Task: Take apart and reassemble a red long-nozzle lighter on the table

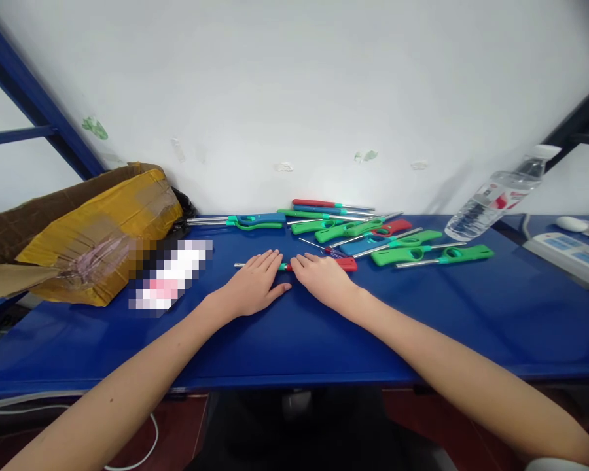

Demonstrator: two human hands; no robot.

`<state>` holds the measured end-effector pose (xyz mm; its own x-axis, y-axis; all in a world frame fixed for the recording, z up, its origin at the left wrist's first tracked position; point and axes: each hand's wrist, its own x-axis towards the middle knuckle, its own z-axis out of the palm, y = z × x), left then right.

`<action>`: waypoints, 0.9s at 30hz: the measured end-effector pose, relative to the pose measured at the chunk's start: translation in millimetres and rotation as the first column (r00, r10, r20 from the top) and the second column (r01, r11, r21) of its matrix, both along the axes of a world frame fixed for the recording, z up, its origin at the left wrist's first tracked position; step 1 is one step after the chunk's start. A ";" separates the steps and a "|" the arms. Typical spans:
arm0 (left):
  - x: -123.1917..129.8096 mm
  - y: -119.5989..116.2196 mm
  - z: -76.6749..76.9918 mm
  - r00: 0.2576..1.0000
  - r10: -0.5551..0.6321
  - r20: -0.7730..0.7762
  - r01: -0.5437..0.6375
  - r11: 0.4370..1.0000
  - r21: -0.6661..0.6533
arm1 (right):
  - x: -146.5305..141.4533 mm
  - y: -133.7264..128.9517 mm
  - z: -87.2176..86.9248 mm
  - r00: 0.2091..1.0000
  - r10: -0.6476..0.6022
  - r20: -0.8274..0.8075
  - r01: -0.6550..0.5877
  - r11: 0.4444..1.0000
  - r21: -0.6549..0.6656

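Note:
A long-nosed gas lighter with a red handle (348, 263) and a green collar lies crosswise on the blue table. My left hand (255, 285) rests palm down over its metal tube, fingers laid out flat and thumb spread aside. On the handle end, my right hand (321, 278) has its fingers bent over the lighter, covering much of the red part. Just beyond the right hand is a thin tool with a dark red handle (332, 252) and a slim metal shaft, perhaps a small screwdriver.
Several green, blue and red lighters (412, 254) lie behind and to the right. Two or so blue-green ones (258, 221) lie at the back. An open taped carton (98, 261) stands left, a tilted-looking water bottle (491, 199) right, near a power strip (569, 255).

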<state>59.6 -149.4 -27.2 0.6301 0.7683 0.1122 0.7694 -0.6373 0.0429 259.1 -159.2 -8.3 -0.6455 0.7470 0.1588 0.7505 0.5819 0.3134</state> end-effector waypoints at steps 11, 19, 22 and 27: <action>3.4 -1.7 5.6 1.000 0.024 -0.019 -0.025 0.998 -0.054 | 3.8 3.2 -3.8 1.000 -0.005 0.005 0.005 1.000 0.000; 7.1 -4.4 4.6 0.999 0.032 -0.040 -0.033 0.999 -0.013 | -5.2 -3.3 -0.2 0.998 -0.052 0.045 0.052 0.999 -0.013; 8.3 -5.0 4.7 0.999 0.031 -0.040 -0.031 0.999 -0.011 | -8.2 -4.8 -2.7 0.996 -0.076 0.054 0.075 0.997 0.007; 9.3 -5.2 3.6 0.999 0.037 -0.029 -0.038 0.999 -0.021 | -10.6 -4.5 -3.3 0.993 -0.079 0.085 0.076 0.996 0.040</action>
